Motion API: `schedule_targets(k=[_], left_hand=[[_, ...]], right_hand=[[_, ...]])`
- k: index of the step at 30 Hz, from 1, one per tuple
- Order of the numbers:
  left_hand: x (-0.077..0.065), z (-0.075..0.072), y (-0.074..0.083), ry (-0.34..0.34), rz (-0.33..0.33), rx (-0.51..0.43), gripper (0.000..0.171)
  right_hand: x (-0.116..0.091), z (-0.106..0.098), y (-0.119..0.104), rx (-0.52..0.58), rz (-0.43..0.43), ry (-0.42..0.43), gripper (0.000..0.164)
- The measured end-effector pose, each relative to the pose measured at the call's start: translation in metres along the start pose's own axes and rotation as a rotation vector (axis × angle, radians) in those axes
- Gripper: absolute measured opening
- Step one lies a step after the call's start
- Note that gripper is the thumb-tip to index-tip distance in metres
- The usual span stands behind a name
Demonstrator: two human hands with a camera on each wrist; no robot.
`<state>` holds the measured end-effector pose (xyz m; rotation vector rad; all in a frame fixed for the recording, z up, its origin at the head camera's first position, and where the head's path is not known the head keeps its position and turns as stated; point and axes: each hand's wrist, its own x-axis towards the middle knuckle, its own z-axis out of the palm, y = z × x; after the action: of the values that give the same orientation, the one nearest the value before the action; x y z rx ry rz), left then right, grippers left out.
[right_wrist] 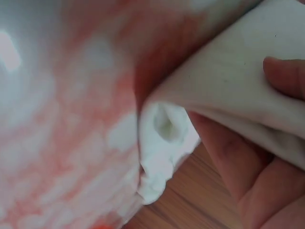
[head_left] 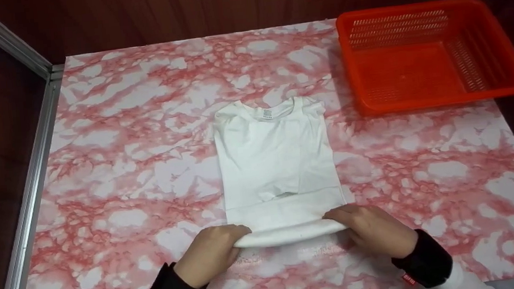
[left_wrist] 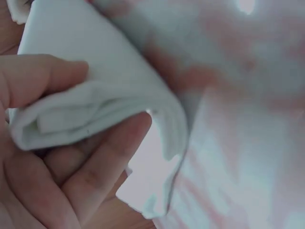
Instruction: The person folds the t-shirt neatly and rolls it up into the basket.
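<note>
A white short-sleeved T-shirt [head_left: 258, 153] lies in the middle of the table, its neckline and small label toward the far side. Its sides are folded in, and its near end is turned over into a thick folded band. My left hand [head_left: 215, 250] grips the left end of that band, thumb on top and fingers beneath; the layered fabric [left_wrist: 66, 114] shows between them in the left wrist view. At the right end my right hand [head_left: 369, 228] pinches the band the same way, thumb over the cloth [right_wrist: 228, 71] in the right wrist view.
An orange-red plastic basket [head_left: 400, 76] with slotted walls stands at the table's back right. The table [head_left: 124, 174] has a red and white marbled cover. Dark wood panels [head_left: 180, 11] rise behind it, and a metal frame strip [head_left: 33, 196] runs along the left.
</note>
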<state>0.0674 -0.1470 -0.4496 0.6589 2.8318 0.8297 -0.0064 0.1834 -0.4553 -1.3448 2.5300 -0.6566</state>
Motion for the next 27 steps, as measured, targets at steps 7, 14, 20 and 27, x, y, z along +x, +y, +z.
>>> schedule_targets(k=[7, 14, 20, 27], left_hand=[[0.015, -0.034, -0.003, 0.028, -0.018, -0.022, 0.015], [0.037, -0.056, -0.013, 0.066, -0.045, -0.039, 0.011], [0.055, -0.068, -0.023, 0.053, -0.059, -0.087, 0.011], [0.081, -0.077, -0.043, 0.045, -0.092, -0.124, 0.014]], right_hand=[[0.016, -0.028, 0.000, -0.024, 0.009, 0.090, 0.028], [0.037, -0.051, 0.009, -0.056, 0.047, 0.129, 0.029], [0.056, -0.063, 0.022, -0.003, 0.051, 0.159, 0.024], [0.082, -0.070, 0.043, 0.001, 0.050, 0.166, 0.022]])
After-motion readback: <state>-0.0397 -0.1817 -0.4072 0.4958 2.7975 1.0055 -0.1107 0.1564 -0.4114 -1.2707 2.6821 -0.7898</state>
